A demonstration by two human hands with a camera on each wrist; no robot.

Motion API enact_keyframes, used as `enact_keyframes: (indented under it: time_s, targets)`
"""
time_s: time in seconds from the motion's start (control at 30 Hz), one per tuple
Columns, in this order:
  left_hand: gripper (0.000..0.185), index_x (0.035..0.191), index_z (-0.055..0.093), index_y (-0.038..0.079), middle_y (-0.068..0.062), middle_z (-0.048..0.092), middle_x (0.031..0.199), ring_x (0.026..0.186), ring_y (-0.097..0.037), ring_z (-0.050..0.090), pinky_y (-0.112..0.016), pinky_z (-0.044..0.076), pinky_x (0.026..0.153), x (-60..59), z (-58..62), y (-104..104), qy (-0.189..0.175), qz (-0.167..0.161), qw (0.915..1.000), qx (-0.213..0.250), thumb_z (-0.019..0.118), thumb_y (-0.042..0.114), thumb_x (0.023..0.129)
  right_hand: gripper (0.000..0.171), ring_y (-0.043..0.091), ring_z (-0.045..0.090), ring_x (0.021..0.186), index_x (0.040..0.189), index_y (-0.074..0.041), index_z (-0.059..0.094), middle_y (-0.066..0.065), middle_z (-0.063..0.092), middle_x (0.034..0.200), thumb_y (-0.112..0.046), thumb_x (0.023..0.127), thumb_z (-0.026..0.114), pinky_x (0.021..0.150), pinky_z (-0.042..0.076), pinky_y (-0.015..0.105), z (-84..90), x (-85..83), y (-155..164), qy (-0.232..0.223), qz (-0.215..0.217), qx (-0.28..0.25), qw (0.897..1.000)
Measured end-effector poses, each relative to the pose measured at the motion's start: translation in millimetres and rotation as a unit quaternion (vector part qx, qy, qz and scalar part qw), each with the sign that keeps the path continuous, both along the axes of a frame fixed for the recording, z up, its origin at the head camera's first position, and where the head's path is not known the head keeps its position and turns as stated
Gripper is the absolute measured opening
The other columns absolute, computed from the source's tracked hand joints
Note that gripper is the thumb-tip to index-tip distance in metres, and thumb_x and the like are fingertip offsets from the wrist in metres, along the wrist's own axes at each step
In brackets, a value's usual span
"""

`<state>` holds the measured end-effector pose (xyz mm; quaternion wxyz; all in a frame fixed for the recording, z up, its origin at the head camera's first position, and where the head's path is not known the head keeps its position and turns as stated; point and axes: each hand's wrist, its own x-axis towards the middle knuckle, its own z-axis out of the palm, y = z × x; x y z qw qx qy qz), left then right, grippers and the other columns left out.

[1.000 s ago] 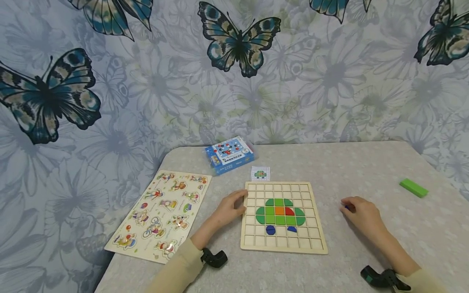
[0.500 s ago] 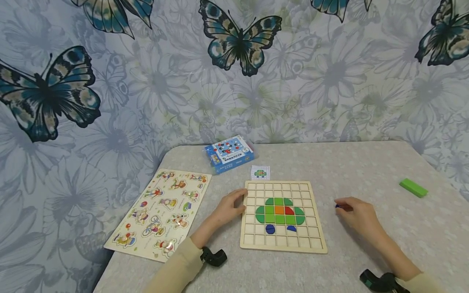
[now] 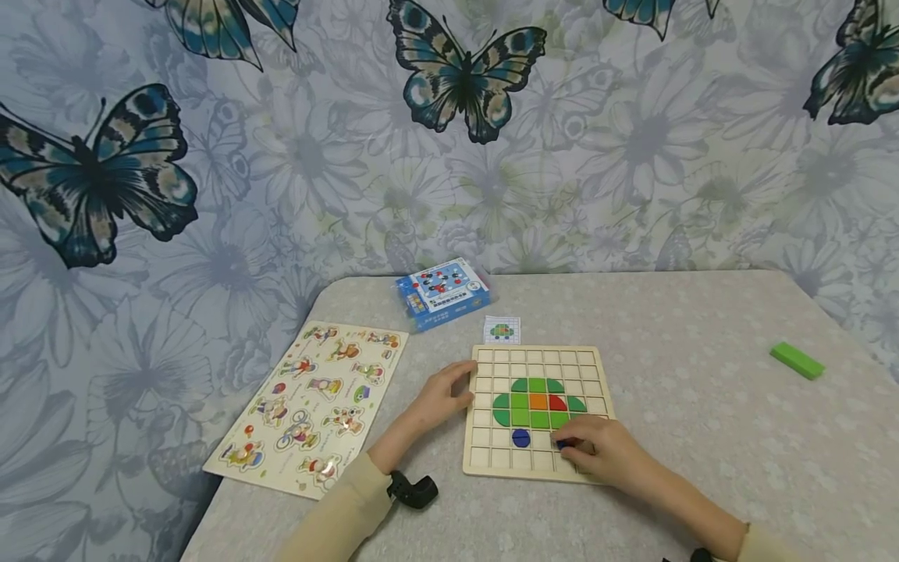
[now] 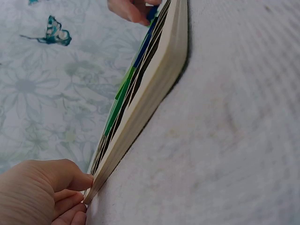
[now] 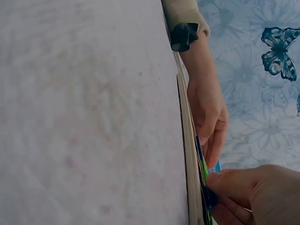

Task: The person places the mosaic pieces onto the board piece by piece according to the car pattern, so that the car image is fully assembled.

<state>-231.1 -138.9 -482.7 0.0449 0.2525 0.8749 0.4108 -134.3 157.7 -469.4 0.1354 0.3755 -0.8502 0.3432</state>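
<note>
A: What are the fingers [image 3: 577,446] of the right hand [image 3: 604,453] doing?

B: They pinch a small blue piece [image 3: 564,444] and press it down on the lower row of the wooden grid board [image 3: 597,355], just right of the round blue piece [image 3: 520,438]. The right wrist view shows the same pinch at the board's edge.

A: And a second ago?

B: That hand was out on the bare desk [image 3: 702,375], well to the right of the board, fingers narrowed round something blue. It has since crossed over and come down on the board, so the piece has gone from desk to grid.

A: The left hand [image 3: 438,398]?

B: It has not shifted. Its fingers rest loosely curved against the board's left edge, steadying it; the left wrist view shows them touching the corner without curling round it.

A: What does that mean for the picture on the board?

B: The green shape [image 3: 537,402] with its orange and red squares reads like the pattern card [image 3: 502,330] lying just behind the board. I'd judge the blue bits underneath to be its last parts, this one being seated now.

A: Anything else about?

B: A cartoon puzzle board [image 3: 309,406] at left, a blue box [image 3: 442,293] behind, and a green block [image 3: 796,361] far right.
</note>
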Motion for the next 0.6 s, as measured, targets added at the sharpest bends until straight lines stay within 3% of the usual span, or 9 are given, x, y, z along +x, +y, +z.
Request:
enact_keyframes:
  time_s: [0.2,0.6]
  targets:
    - [0.055,0.141,0.042,0.000,-0.013,0.041,0.143,0.133,-0.028,0.035,-0.039,0.031,0.107,0.3,0.3,0.5,0.004,-0.003,1.0000,0.000,0.061,0.008,0.090,0.025,0.011,0.061,0.088,0.099,-0.013,0.073,-0.007,0.068,0.095,-0.004,0.075,0.077,0.072,0.053,0.030,-6.2,-1.4,-1.7,0.018,-0.023,0.038,0.999]
    - [0.055,0.141,0.042,0.000,-0.014,0.041,0.143,0.133,-0.028,0.035,-0.039,0.032,0.107,0.4,-1.5,0.2,0.007,-0.006,0.9999,-0.008,0.060,0.009,0.090,0.026,0.006,0.060,0.082,0.095,-0.012,0.073,-0.006,0.067,0.092,0.002,0.073,0.076,0.066,0.051,0.020,-10.2,-2.4,0.1,0.021,-0.009,0.008,1.000]
